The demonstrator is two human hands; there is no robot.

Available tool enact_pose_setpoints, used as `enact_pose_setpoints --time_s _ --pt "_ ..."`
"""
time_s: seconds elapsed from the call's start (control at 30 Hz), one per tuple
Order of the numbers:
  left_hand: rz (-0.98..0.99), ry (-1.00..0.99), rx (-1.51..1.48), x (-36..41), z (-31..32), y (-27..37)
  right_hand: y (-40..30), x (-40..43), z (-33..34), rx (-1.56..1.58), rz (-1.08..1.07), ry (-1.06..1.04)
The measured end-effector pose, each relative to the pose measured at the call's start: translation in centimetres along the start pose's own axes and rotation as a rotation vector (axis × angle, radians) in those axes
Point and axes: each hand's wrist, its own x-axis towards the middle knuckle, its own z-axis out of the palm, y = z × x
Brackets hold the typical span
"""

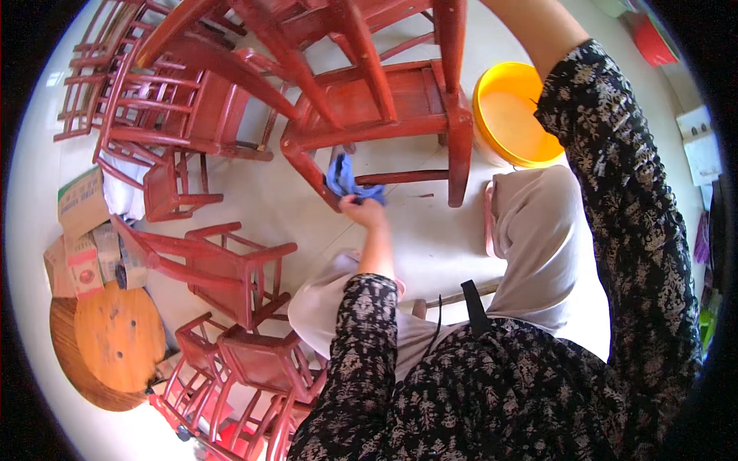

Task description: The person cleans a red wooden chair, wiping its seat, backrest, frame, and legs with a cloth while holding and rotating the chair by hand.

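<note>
My left hand (363, 211) grips a blue cloth (349, 181), which lies against the lower front of a red wooden chair (375, 101) standing before me. The cloth touches the leg at the chair's left. My right arm reaches up past the top edge of the picture, so my right hand is out of view. The chair's backrest bars rise towards the camera above its seat. Just right of the chair stands a yellow bucket (510, 127) holding cloudy, pale liquid.
More red wooden chairs (219, 115) are crowded at the upper left, with small ones (222, 276) at the left and lower left. Round wooden boards (118, 340) and cardboard boxes (83, 201) lie at the far left. A red container (654, 43) is at the upper right.
</note>
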Motion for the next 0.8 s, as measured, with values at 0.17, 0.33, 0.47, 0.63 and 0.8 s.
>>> enact_pose_setpoints --time_s 0.17,0.33,0.47,0.63,0.8 --pt "-0.685 -0.354 -0.631 -11.3 4.9 3.8 0.8 -0.6 0.8 0.011 -0.016 0.078" --pt "-0.988 -0.627 -0.973 -9.3 4.9 1.7 -0.5 -0.3 0.5 0.070 -0.003 0.116" --pt "-1.234 -0.439 -0.976 -7.6 4.9 3.4 -0.1 -0.8 0.6 0.011 -0.039 0.164" --pt "-0.949 -0.386 -0.978 0.9 0.0 3.2 -1.0 -0.7 -1.5 -0.031 -0.007 0.183" --pt "-0.316 -0.041 -0.496 2.6 -3.9 9.4 3.8 -0.7 2.4 -0.130 -0.051 0.009"
